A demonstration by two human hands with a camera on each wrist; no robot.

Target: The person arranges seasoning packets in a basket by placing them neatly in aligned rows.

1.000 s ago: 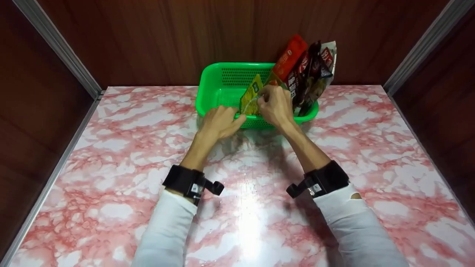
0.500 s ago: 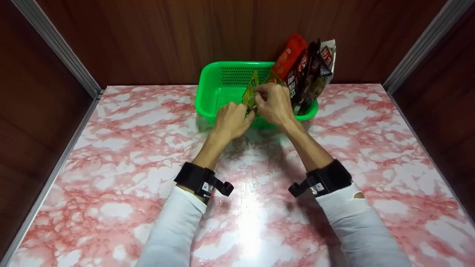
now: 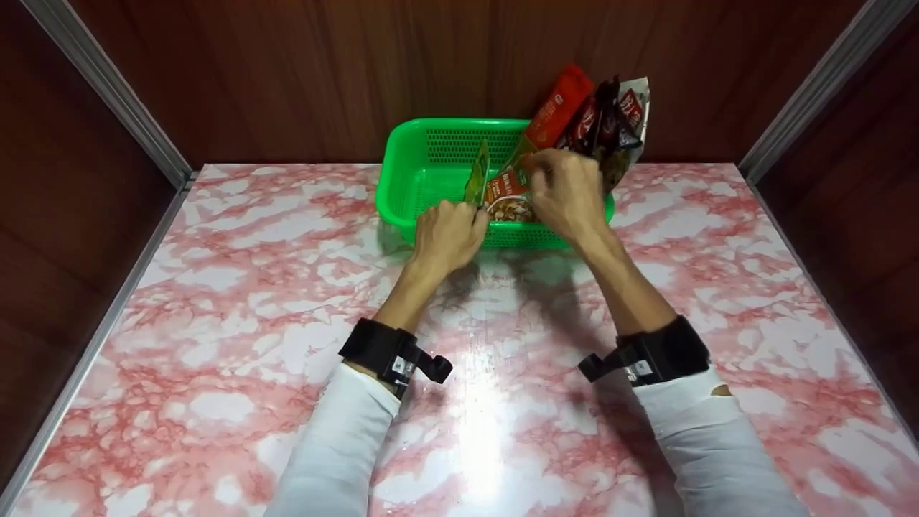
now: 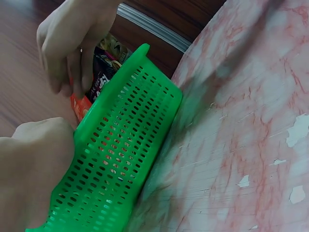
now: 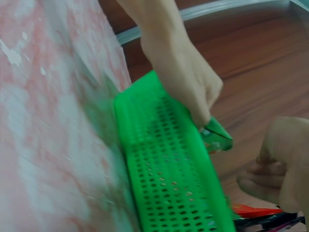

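Observation:
A green plastic basket [image 3: 397,172] stands against the back wall. My left hand [image 3: 446,233] is at its front rim and pinches the near edge of a yellow-green food packet [image 3: 477,176], which stands upright and nearly edge-on. In the right wrist view this packet [image 5: 219,136] pokes up past the rim beside the hand. To its right leans an orange packet [image 3: 506,194] with a picture of food on it. My right hand [image 3: 571,190] hovers over the basket's right half, fingers loosely bent; between them nothing shows in the left wrist view.
At the basket's right end stand a tall red packet [image 3: 563,104], dark brown packets [image 3: 607,136] and a white-edged one [image 3: 641,108], all rising above the rim. Wood-grain panels [image 3: 323,79] enclose the pink marbled tabletop [image 3: 251,287] behind and at both sides.
My left hand has moved right from the rim to the yellow-green packet, which has turned edge-on. My right hand has let go of it and moved right, uncovering the orange packet.

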